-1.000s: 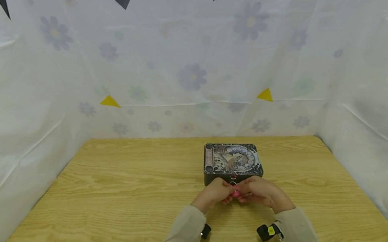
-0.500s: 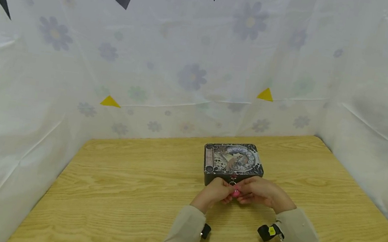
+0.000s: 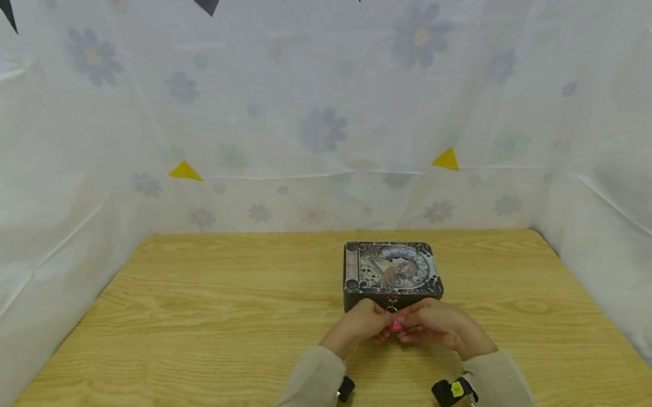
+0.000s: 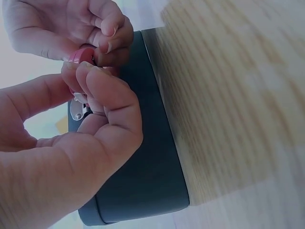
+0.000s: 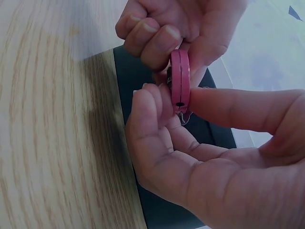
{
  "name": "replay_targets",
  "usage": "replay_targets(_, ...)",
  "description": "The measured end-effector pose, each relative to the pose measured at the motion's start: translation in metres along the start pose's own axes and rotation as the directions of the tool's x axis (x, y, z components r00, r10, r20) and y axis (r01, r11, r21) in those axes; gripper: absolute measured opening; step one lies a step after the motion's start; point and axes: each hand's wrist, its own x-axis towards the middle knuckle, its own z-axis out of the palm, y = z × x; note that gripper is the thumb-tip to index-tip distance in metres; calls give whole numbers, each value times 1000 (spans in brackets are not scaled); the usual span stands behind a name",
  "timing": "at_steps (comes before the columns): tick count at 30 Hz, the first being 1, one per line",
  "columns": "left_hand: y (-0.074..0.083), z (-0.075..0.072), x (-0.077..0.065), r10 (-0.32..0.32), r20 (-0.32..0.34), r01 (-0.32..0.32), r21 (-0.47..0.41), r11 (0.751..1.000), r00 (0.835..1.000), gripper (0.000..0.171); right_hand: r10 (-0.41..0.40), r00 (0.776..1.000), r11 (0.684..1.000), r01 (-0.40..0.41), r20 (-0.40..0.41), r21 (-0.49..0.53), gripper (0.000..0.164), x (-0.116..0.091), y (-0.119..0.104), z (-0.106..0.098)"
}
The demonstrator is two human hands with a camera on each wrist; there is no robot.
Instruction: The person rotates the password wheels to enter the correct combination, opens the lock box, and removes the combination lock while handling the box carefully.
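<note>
A small pink padlock [image 5: 180, 78] is held in front of a dark tin box [image 3: 393, 266] with an illustrated lid, which is down. My left hand [image 3: 364, 319] pinches the padlock between thumb and fingers from the left. From the right, my right hand [image 3: 438, 323] grips it too, thumb on one face and curled fingers on the other. A metal ring [image 3: 391, 310] shows just above the padlock, below the clasp [image 3: 392, 298] on the box's front. In the left wrist view, fingers cover most of the padlock [image 4: 82, 56].
The box stands near the back of a wooden table [image 3: 213, 325]. White sheeting [image 3: 291, 90] with faint flowers rises behind and along both sides. Yellow and black triangles are stuck on it. A black wrist strap with a small camera [image 3: 448, 392] sits on the right wrist.
Both hands stay at the box's front with the padlock between them. Only a very slight shift of the right fingers and the padlock shows.
</note>
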Motion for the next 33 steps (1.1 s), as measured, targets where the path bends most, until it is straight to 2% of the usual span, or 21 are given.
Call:
replay_targets(7, 0, 0, 1, 6, 7, -6, 3, 1000, 1000, 28, -12, 1000, 1000, 12, 20, 9, 23, 0, 0, -1)
replay_targets(14, -2, 0, 2, 16, 5, -16, -1, 1000, 1000, 27, 15, 1000, 1000, -14, -20, 17, 26, 0, 0, 1)
replay_targets(24, -2, 0, 2, 10, 5, -10, -17, 1000, 1000, 29, 29, 999, 999, -28, -23, 28, 29, 0, 0, 2)
replay_targets(33, -1, 0, 1, -6, 9, 7, -22, 1000, 1000, 28, -2, 1000, 999, 2, 14, 46, 25, 0, 0, 0)
